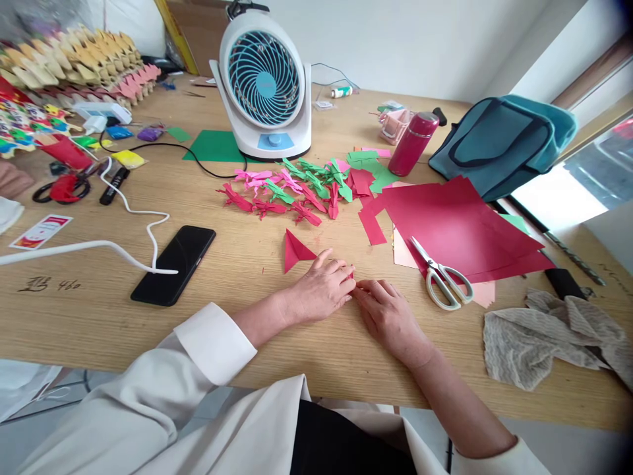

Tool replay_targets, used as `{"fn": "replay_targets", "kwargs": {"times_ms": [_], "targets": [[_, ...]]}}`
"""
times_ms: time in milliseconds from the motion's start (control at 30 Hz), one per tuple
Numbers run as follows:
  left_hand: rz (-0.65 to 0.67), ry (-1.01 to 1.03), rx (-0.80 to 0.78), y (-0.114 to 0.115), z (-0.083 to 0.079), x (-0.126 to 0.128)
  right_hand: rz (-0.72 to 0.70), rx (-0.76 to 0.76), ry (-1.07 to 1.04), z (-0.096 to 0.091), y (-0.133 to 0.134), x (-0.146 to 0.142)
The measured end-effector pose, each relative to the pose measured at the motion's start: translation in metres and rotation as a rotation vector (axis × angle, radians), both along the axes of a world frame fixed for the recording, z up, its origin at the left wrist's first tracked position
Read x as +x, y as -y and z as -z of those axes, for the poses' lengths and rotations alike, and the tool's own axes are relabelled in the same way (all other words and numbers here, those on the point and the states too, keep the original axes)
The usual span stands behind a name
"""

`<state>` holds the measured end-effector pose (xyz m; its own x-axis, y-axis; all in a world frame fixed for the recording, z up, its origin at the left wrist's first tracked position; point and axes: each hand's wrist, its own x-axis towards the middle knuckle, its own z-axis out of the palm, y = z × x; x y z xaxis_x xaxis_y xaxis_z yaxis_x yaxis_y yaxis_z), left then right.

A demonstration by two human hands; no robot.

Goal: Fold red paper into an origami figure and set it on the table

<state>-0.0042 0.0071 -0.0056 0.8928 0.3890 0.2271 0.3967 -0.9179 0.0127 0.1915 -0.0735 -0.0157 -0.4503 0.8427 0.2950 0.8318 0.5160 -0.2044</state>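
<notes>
My left hand (pixel 321 287) and my right hand (pixel 388 313) rest on the wooden table (pixel 247 343), fingertips meeting over a folded piece of red paper (pixel 297 252). Both hands press down on the paper, and most of it is hidden under the fingers; a red triangular flap sticks out to the left. Just beyond lies a pile of folded red, pink and green paper shapes (pixel 297 191). White-handled scissors (pixel 442 280) lie to the right on red paper sheets (pixel 455 224).
A black phone (pixel 173 264) with a white cable lies at left. A white desk fan (pixel 264 86) stands at the back, a red flask (pixel 413 142) and teal bag (pixel 504 142) at right. A grey cloth (pixel 548 336) lies near the right edge. Red-handled scissors (pixel 62 188) lie far left.
</notes>
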Motion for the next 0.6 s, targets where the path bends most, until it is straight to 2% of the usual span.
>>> {"fn": "replay_targets", "kwargs": {"times_ms": [233,400,600], "targets": [[-0.04,0.037,-0.06,0.0,0.004,0.002,-0.001,0.012,0.001,0.0,0.0,0.0],[-0.068,0.146,-0.171,0.001,0.001,-0.009,-0.012,0.041,0.008,0.0,0.0,-0.001],[0.02,0.169,-0.278,-0.004,-0.004,-0.027,-0.049,0.018,-0.023,0.004,-0.002,0.003]]}}
